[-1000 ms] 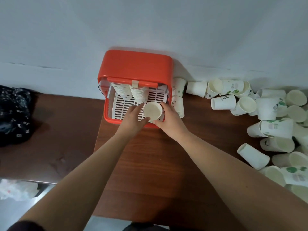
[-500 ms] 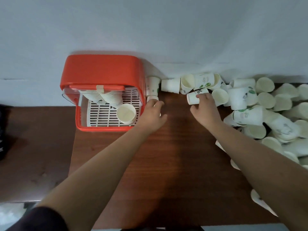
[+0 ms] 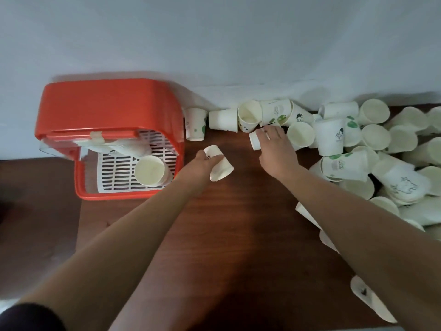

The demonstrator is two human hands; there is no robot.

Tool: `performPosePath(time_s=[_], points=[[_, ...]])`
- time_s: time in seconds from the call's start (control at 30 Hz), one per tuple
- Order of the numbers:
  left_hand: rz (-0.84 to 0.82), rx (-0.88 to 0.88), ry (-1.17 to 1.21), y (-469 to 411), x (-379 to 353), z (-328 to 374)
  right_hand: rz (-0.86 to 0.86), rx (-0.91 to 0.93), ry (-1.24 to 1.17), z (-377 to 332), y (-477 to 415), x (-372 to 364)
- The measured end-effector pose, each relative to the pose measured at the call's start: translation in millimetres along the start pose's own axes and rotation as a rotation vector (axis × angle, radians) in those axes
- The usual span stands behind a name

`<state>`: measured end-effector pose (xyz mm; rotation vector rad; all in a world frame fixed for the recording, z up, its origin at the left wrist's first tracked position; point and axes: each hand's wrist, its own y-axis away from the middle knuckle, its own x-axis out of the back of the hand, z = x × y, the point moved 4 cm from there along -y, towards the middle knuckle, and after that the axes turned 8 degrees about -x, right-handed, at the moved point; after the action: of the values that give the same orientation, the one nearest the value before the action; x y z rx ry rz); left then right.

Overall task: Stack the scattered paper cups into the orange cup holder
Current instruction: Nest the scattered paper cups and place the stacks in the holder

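Paper cups [image 3: 329, 137] lie in a loose heap over the right end of the wooden table [image 3: 238, 235], most on their sides, some nested. The orange cup holder [image 3: 107, 103] stands at the table's far left against the wall, open toward the person. A short stack of cups [image 3: 150, 170] rests inside it on the white slatted tray [image 3: 117, 168], as it did half a second ago.

The left hand [image 3: 202, 163], which was then only reaching toward the cups beside the holder, now grips one cup [image 3: 220, 167] with its fingers curled round it. The cup is tilted, mouth toward the lower right, just right of the holder. The right hand [image 3: 274, 146] is still at the near edge of the heap, fingers curled over a small cup [image 3: 254, 140] lying on its side. A single upright cup [image 3: 195, 124] remains just beside the holder's right wall.
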<state>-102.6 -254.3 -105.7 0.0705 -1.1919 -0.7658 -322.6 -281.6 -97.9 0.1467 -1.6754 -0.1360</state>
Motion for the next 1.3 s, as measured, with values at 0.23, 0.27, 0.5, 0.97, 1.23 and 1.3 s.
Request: performPosePath(time_s=[0.23,0.27,0.5,0.97,1.23,1.3], points=[[0.129,-0.1,-0.242,-14.9,-3.1,4.4,0.03,0.051,0.179,-3.5,-6.5,-7.0],[0.107,-0.121,-0.219,-14.3,-7.4,3.7,0.032,0.057,0.18,-3.3,-5.1,-8.6],[0.25,-0.075,0.222,6.3,-9.6,-1.9,-0.136,0.053,0.032,-4.9,10.0,-6.1],[0.605,0.013,0.96,120.7,52.4,-42.0,-0.537,-0.547,-1.076,-82.4,59.3,19.3],[0.74,0.062,0.965,159.6,50.1,-74.9,-0.518,-0.429,-1.015,-117.7,77.8,25.7],[0.818,0.09,1.005,163.0,51.5,-80.5,-0.499,-0.435,-1.043,-124.6,81.3,30.5]])
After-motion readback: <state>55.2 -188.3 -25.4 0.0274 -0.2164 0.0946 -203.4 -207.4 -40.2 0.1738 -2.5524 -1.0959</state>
